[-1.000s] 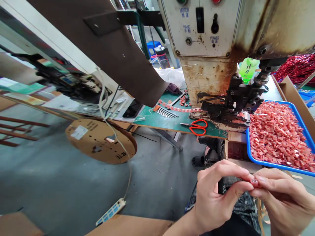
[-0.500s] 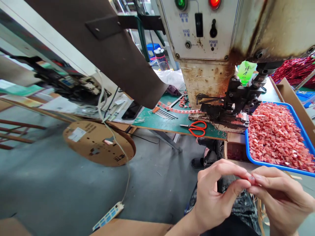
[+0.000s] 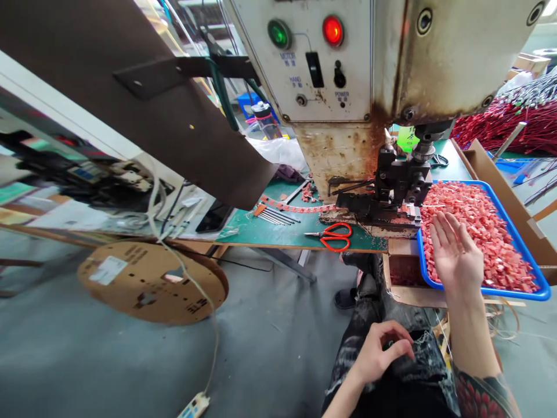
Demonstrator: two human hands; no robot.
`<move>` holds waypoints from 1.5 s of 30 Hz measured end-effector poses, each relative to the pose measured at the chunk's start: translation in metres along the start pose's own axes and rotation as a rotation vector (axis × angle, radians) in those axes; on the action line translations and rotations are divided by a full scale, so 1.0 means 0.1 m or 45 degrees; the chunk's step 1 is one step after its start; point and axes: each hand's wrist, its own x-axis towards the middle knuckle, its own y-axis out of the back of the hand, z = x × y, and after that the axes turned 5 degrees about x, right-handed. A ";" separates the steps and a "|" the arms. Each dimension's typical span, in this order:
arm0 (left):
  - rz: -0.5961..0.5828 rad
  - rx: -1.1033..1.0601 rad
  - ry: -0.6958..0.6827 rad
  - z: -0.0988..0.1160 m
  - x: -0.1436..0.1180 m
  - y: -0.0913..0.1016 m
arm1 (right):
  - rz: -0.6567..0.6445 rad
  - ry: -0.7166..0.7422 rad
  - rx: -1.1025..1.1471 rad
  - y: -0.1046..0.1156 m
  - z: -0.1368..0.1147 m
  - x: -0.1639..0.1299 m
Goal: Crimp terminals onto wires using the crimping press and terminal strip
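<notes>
Now | right hand (image 3: 455,255) open, flat on red pieces (image 3: 487,232) | left hand (image 3: 383,351) pinching thin wire (image 3: 420,339)

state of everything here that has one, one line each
green lamp: lit
red lamp: lit
blue tray: heaped with small red pieces
red scissors: shut, flat on the green bench
cardboard reel: lying flat on the floor
right hand: open, fingers spread on the red pieces
left hand: curled on the lap, pinching thin wires
</notes>
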 end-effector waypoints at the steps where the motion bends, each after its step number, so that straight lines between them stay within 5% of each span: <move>1: -0.014 -0.051 0.034 -0.11 0.03 -0.01 | 0.057 -0.063 0.048 -0.05 0.05 0.02; 8: -0.120 -0.281 0.112 -0.43 0.16 0.06 | 0.161 -0.206 0.193 -0.19 0.18 0.15; 30: -0.037 -0.091 -0.216 -0.33 0.16 -0.02 | -0.003 -0.071 0.199 0.01 0.38 0.32; 37: -0.038 -0.163 -0.104 -0.33 0.12 0.00 | -0.047 -0.075 0.124 0.01 0.25 0.31; 45: -0.107 -0.266 0.092 -0.45 0.17 0.06 | -0.269 0.245 -0.157 0.23 -0.25 -0.14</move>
